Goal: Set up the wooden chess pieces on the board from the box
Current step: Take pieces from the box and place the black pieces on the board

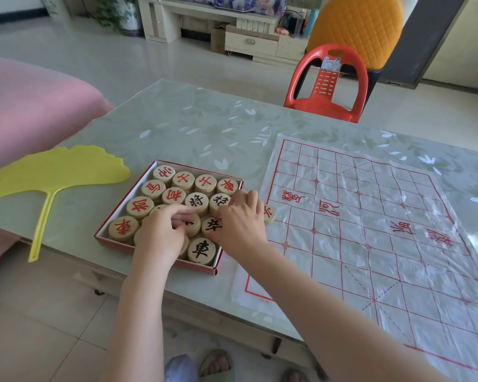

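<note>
A shallow red box (160,264) on the table holds several round wooden chess pieces (202,250) marked with red or black characters. My left hand (162,230) is down in the box's middle, fingers curled over a piece there. My right hand (239,219) reaches over the box's right edge, fingers bent on a piece at that side. One piece with a red character (269,213) lies just outside the box, on the left edge of the plastic sheet board (370,230), whose red grid is otherwise bare.
A yellow leaf-shaped fan (53,172) lies left of the box. A red plastic chair (329,84) stands at the table's far side, with a yellow chair behind it. A pink sofa (25,106) is at the left. The table's near edge runs just below the box.
</note>
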Demonstrator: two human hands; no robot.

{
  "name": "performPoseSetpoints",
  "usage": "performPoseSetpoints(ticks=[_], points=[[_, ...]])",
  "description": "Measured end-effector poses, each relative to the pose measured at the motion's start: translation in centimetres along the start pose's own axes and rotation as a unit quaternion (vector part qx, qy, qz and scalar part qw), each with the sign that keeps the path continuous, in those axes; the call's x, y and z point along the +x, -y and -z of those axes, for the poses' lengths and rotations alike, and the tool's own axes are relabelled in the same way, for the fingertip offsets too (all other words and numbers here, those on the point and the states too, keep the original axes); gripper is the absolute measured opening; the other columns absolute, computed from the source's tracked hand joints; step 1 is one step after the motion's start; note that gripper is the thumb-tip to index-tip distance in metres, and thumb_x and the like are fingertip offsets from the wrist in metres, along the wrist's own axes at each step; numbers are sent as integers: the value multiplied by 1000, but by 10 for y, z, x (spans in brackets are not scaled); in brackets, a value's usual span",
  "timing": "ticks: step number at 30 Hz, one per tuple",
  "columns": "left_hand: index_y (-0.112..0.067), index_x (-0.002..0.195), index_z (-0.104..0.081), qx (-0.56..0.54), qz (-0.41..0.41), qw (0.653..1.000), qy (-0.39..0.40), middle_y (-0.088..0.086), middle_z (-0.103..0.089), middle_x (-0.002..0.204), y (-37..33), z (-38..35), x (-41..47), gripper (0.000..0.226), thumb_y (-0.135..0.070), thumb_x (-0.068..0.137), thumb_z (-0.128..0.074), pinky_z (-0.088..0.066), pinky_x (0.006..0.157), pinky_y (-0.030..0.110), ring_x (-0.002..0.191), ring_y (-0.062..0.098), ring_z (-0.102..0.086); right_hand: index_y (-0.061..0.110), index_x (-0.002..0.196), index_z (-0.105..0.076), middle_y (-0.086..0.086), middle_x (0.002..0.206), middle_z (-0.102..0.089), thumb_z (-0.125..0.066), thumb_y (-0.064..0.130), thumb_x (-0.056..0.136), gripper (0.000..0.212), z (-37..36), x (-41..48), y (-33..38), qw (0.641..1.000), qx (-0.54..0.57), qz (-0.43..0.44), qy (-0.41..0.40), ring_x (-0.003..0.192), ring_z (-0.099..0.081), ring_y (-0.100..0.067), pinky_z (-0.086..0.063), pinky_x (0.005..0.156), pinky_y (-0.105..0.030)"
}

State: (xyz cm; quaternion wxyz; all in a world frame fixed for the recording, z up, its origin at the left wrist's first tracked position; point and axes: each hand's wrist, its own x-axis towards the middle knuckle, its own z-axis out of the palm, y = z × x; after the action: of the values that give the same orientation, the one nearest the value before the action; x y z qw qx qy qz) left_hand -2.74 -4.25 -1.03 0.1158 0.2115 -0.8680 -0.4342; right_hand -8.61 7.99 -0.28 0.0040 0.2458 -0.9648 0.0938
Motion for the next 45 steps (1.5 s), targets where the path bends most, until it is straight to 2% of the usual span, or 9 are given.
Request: performPoseSetpoints(ticks=[8,15,20,27,29,34,37,41,45], points=[[-21,105,-65,-6,7,1000,-20,-7,-67,95,1,3,-1,41,10,84,-47,-39,67,11,88,9,-60,28,128,-51,-12,135,-24,-51,24,88,40,6,5,4,994,-7,8,108,122,-21,-35,-21,103,-39],[-28,105,-64,9,8,1000,-19,-9,-67,102,2,0,2,47,10,83,-48,-45,79,25,93,8,-60,20,123,-47,-12,130,-28,-55,12,83,42,4,11,8,993,42,-19,108,121,-24,-34,-25,101,-38],[-30,106,-64,34,0,999,-38,-6,-64,108,-1,1,2,43,5,85,-49,-49,79,31,98,12,-58,15,107,-53,-5,116,-46,-60,14,83,25,-4,5,-1,989,138,15,57,109,-36,-27,-27,84,-31],[-22,110,-64,21,-4,1000,-14,-4,-62,116,-9,-1,1,40,5,82,-57,-39,81,22,104,10,-55,15,99,-54,2,86,-60,-70,12,78,26,22,12,-52,876,460,-133,-51,57,-55,-9,-45,52,-23],[-20,108,-65,8,-16,1000,-9,-5,-64,110,-15,-4,1,38,5,81,-58,-37,82,21,101,7,-55,14,101,-49,-3,84,-60,-68,9,80,29,32,20,-80,852,484,-187,-78,51,-55,-9,-42,45,-20],[-21,104,-66,5,-56,998,4,-9,-60,96,-33,-19,2,35,4,79,-63,-35,66,7,91,7,-56,6,111,-50,-14,100,-61,-64,8,84,31,41,44,-139,831,461,-295,-102,56,-56,-14,-47,53,-25],[-23,107,-66,17,-63,998,7,-10,-56,95,-38,-25,4,36,1,80,-62,-32,61,6,70,6,-44,3,117,-50,-14,102,-60,-60,5,86,33,38,66,-152,843,434,-304,-94,56,-55,-15,-46,51,-25],[-24,111,-64,38,-73,997,1,-9,-56,101,-39,-30,7,39,0,80,-64,-32,62,10,72,15,-47,4,120,-51,-13,101,-61,-56,8,88,32,31,98,-151,868,401,-283,-74,57,-54,-13,-40,45,-23],[-23,114,-62,76,-94,993,-5,-7,-59,115,-29,-33,16,41,-3,78,-68,-43,84,26,81,17,-50,4,117,-56,-16,89,-65,-55,10,89,28,24,122,-148,885,373,-273,-57,51,-52,-12,-40,41,-19]])
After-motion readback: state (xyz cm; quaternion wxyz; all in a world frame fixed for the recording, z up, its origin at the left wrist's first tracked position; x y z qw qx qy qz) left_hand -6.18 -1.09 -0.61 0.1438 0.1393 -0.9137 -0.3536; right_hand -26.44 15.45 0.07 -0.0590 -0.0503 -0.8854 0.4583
